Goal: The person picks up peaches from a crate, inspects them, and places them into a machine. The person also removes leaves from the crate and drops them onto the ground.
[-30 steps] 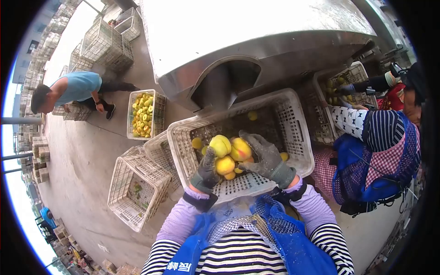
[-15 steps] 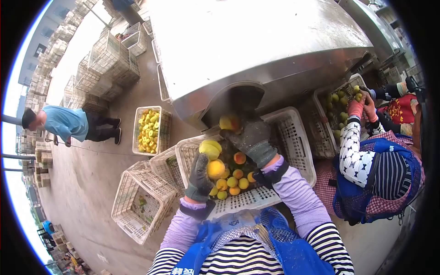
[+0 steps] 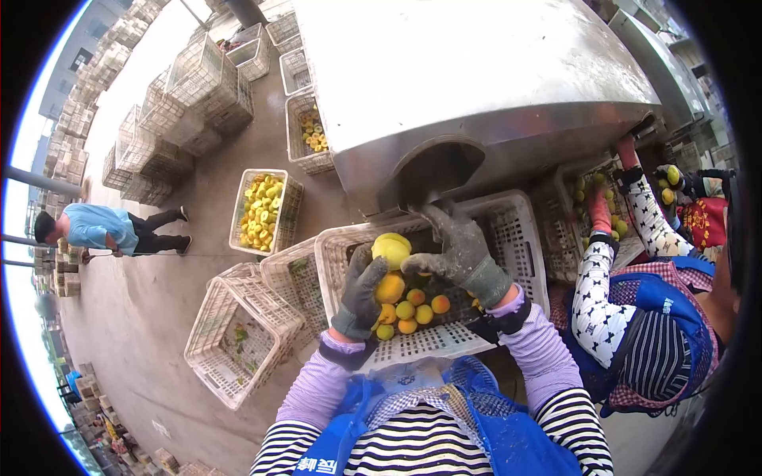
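Two yellow fruits (image 3: pixel 392 249) in left hand (image 3: pixel 357 289), mid-frame, above crate (image 3: pixel 516 247).
Left curled round both; right hand (image 3: pixel 459 252) half open beside them, no fruit seen in it. Top fruit could roll off if left grip is slack or right bumps it.

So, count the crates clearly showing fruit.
4: the front crate, right crate beside the co-worker, left floor crate, and far crate beside the machine. Distant or stacked crates may hide more.
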A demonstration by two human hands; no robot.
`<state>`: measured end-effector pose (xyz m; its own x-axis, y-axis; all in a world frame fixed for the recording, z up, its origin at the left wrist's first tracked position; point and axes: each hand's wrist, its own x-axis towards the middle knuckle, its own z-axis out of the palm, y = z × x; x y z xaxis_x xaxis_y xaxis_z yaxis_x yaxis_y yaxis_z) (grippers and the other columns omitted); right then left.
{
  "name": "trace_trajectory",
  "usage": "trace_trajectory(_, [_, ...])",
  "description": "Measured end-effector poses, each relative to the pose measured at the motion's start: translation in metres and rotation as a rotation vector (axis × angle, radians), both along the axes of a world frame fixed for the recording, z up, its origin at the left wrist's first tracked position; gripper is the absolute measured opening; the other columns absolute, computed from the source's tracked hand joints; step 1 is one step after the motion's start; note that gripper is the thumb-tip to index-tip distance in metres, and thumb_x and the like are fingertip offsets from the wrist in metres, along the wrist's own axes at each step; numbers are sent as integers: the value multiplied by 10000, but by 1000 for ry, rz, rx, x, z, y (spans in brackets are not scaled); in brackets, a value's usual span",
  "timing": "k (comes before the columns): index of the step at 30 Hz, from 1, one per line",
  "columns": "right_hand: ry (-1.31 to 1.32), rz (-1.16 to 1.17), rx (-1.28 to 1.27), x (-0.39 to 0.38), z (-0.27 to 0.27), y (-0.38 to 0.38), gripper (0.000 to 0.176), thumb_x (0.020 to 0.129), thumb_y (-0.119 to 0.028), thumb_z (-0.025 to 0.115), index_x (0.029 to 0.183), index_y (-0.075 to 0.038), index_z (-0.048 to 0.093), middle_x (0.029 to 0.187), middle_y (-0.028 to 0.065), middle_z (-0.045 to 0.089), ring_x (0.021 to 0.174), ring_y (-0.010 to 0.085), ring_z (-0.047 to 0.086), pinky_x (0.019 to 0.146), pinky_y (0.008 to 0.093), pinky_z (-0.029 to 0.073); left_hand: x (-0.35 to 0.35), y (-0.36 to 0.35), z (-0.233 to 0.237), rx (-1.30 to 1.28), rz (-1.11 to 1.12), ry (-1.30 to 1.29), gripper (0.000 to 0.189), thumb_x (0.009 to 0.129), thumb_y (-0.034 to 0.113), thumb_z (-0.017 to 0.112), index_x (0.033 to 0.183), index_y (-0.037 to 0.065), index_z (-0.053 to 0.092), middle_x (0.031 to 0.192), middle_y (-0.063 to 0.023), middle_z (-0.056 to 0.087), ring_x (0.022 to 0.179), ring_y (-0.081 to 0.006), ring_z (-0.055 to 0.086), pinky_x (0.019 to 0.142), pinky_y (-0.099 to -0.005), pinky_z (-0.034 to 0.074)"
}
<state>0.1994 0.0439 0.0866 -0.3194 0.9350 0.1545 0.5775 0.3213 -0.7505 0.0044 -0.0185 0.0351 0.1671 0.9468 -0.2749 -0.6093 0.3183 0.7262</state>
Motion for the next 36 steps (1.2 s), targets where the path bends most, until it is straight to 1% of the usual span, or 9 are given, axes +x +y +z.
trace_trajectory(2, [-29, 108, 137, -2, -5, -25, 787, 704, -370, 889, 1360, -65, 579, 1250, 183, 628, 1116, 365, 649, 895, 412, 563, 4, -1, 6, 12, -18, 57, 471, 990, 242, 601, 1373, -13, 501, 1264, -128, 611, 1173, -220, 584, 989, -349, 497])
trace_trajectory(8, [296, 21, -161, 5, -16, -30, 701, 766, -353, 823, 1373, -105, 577, 1293, 186, 583, 1173, 356, 610, 952, 434, 531, 15, 4, 6, 148, -114, 454, 478, 996, 243, 609, 1381, -22, 510, 1290, -124, 607, 1188, -219, 574, 1050, -338, 442])
trace_trajectory(10, [74, 25, -8, 11, -8, -32, 677, 763, -314, 828, 1358, -100, 586, 1280, 185, 587, 1154, 357, 617, 942, 418, 535, 22, 8, 16, 287, -87, 619, 464, 1006, 236, 592, 1385, -21, 513, 1298, -123, 605, 1192, -220, 573, 1045, -327, 441])
trace_trajectory(17, [281, -228, 133, 3, -22, -41, 640, 716, -255, 863, 1275, -63, 617, 1244, 171, 599, 1073, 332, 640, 884, 404, 551, 25, 9, 24, 207, -129, 357, 446, 1000, 191, 560, 1392, -12, 502, 1326, -153, 588, 1226, -249, 564, 1055, -369, 450])
trace_trajectory(20, [220, -232, 28, -2, -20, -32, 625, 723, -273, 858, 1260, -54, 624, 1204, 168, 613, 1043, 330, 646, 852, 406, 555, 29, 16, 13, 65, -86, 169, 450, 1005, 188, 543, 1411, 5, 481, 1332, -159, 585, 1206, -252, 578, 1026, -374, 476])
trace_trajectory(27, [-170, -348, 267, -15, -51, 36, 444, 809, -351, 782, 1141, -75, 676, 1042, 156, 671, 891, 369, 655, 753, 458, 540, 22, 24, 4, -117, 13, -241, 478, 1045, 306, 430, 1392, -17, 492, 1353, -171, 579, 1241, -278, 566, 1096, -392, 450])
trace_trajectory(29, [-152, -294, 100, -21, -53, 60, 439, 831, -393, 759, 1134, -88, 673, 1055, 158, 677, 885, 367, 660, 734, 463, 536, 15, 22, -5, -40, -16, 10, 466, 1039, 291, 426, 1381, -17, 503, 1354, -178, 578, 1241, -282, 565, 1102, -401, 445])
trace_trajectory(33, [-138, -260, 277, -19, -85, 85, 463, 843, -373, 763, 1171, -68, 647, 1071, 168, 681, 906, 360, 670, 753, 463, 544, 16, 23, -14, 26, -27, 225, 464, 1007, 272, 444, 1363, -18, 511, 1344, -183, 579, 1239, -305, 563, 1109, -423, 437])
trace_trajectory(36, [16, -271, 127, -14, -40, 46, 480, 841, -341, 784, 1197, -52, 642, 1055, 164, 686, 924, 342, 672, 791, 422, 555, 20, 22, 8, -152, 38, -303, 483, 981, 288, 480, 1362, -6, 509, 1321, -181, 586, 1224, -323, 568, 1106, -427, 439])
